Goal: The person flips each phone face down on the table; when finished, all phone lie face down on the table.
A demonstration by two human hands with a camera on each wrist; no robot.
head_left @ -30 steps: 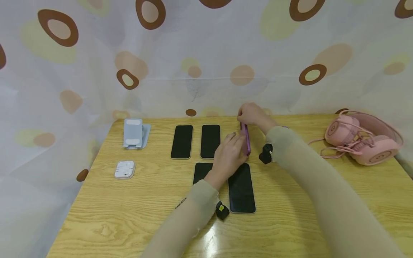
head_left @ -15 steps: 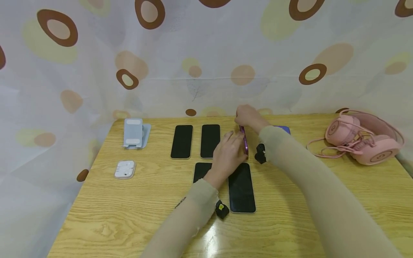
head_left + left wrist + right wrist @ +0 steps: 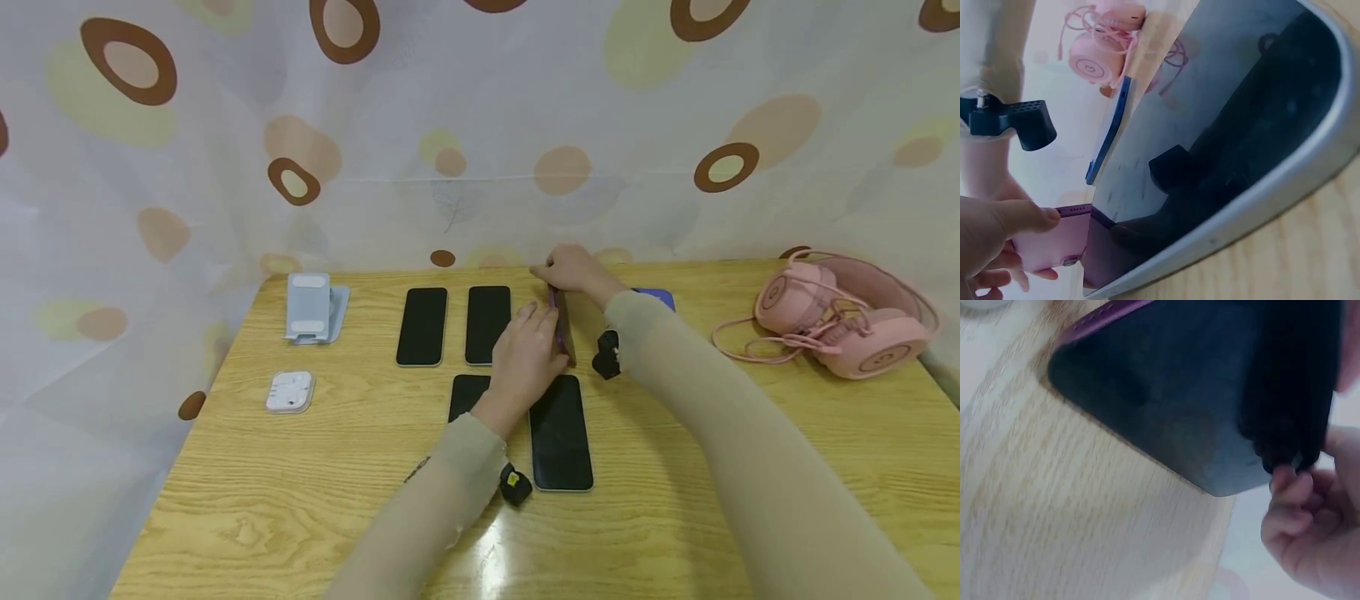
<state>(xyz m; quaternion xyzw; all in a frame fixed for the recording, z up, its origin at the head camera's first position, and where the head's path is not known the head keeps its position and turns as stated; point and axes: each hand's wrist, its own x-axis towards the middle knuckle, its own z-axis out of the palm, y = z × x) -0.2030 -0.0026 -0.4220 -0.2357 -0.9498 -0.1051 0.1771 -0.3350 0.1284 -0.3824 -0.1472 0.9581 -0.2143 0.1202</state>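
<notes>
A purple phone (image 3: 566, 333) stands tilted on its long edge at the table's back, its dark screen turned right. My left hand (image 3: 522, 354) holds its near end, thumb on the short edge in the left wrist view, where the purple back (image 3: 1050, 244) shows. At the far end my right hand (image 3: 573, 268) pinches it with curled fingers; the right wrist view shows the dark screen (image 3: 1166, 406). A large black-screen phone (image 3: 561, 442) lies flat below my left hand. Another phone (image 3: 468, 393) is partly hidden under that wrist.
Two black-screen phones (image 3: 422, 327) (image 3: 488, 323) lie side by side further left. A blue phone (image 3: 660, 297) is mostly hidden behind the right forearm. Pink headphones (image 3: 847, 317) with a cable lie at right. A light-blue phone stand (image 3: 308, 307) and boxed white earphones (image 3: 290, 392) are at left.
The purple phone has tipped leftward between both hands, so its screen now shows from above. My right hand has shifted slightly left, uncovering part of the blue phone. The left hand has barely moved.
</notes>
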